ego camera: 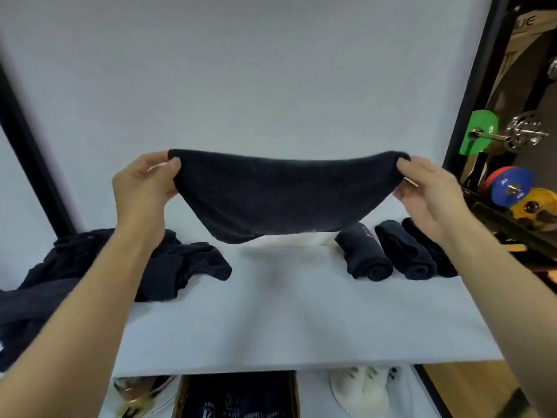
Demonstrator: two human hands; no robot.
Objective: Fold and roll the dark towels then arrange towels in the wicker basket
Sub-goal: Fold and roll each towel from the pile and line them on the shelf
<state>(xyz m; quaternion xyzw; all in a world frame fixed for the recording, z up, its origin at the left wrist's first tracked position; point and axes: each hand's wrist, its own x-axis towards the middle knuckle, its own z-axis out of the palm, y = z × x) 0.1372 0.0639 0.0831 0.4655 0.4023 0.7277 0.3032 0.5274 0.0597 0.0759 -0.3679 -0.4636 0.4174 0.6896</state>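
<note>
A dark towel [280,194] hangs in the air above the white table [286,321], stretched between my hands. My left hand [144,188] pinches its upper left corner and my right hand [425,191] pinches its upper right corner. The towel sags in the middle, and its lower edge hangs just over the table's far side. Three rolled dark towels [391,251] lie side by side on the table at the right. A pile of loose dark towels [126,267] lies at the left, partly behind my left forearm. A basket [238,396] holding dark towels shows below the table's front edge.
A white wall backs the table. Coloured weight plates [509,188] and a green plate [477,131] on a bar stand at the right behind a black frame. White shoes [361,390] lie on the floor beside the basket.
</note>
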